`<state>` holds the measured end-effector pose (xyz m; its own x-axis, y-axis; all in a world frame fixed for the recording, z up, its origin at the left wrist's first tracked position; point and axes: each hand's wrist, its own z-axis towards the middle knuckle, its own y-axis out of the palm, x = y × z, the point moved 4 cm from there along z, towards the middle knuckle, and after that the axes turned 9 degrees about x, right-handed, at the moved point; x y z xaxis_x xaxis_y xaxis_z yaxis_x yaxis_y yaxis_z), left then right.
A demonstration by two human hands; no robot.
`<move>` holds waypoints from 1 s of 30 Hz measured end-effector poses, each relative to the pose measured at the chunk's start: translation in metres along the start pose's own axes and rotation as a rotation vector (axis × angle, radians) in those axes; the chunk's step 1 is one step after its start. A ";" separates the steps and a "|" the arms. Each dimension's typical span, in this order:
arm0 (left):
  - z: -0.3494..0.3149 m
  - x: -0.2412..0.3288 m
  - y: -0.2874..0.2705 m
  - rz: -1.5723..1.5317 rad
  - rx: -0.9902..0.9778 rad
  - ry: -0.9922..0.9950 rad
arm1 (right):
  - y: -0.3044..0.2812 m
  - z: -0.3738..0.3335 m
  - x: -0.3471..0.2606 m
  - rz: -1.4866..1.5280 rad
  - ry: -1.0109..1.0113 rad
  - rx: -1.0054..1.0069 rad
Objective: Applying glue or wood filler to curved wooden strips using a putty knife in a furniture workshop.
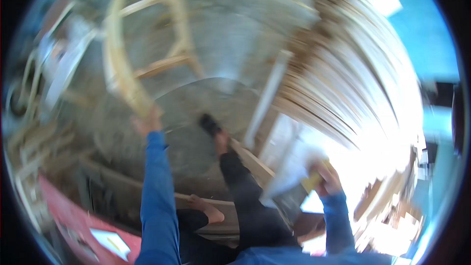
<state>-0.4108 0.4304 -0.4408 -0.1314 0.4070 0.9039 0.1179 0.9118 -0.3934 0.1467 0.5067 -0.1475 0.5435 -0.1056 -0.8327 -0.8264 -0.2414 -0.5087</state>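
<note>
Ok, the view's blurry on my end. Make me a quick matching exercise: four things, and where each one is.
Things:
1. wooden frame
2. yellow item
3. long boards
4. red surface

Places:
A. lower left of the picture
B. held in the right hand
C. massed in the right half of the picture
D. held at one end by the left hand

Pairs: 1-D, 2-B, 3-C, 4-A

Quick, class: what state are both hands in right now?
Left hand: closed, holding the wooden frame.
Right hand: closed, holding a yellow thing, too blurred to identify.
</note>
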 end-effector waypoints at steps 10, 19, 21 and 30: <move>-0.243 0.253 -0.037 -0.045 -0.917 0.858 | -0.003 -0.008 -0.022 0.848 0.523 -0.050; -0.424 0.454 -0.064 -0.109 -0.843 1.626 | -0.106 -0.120 -0.017 1.133 0.402 0.067; -0.449 0.472 -0.045 -0.116 -0.806 1.672 | -0.137 -0.140 -0.002 1.166 0.381 0.138; -0.471 0.532 0.051 0.551 -0.815 1.840 | -0.191 -0.244 0.086 1.323 0.592 0.527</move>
<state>-0.0109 0.6680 0.0993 0.9079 -0.4182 0.0267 0.1690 0.3069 -0.9366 0.3869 0.3086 -0.0686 -0.7220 -0.3483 -0.5979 -0.6364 0.6734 0.3762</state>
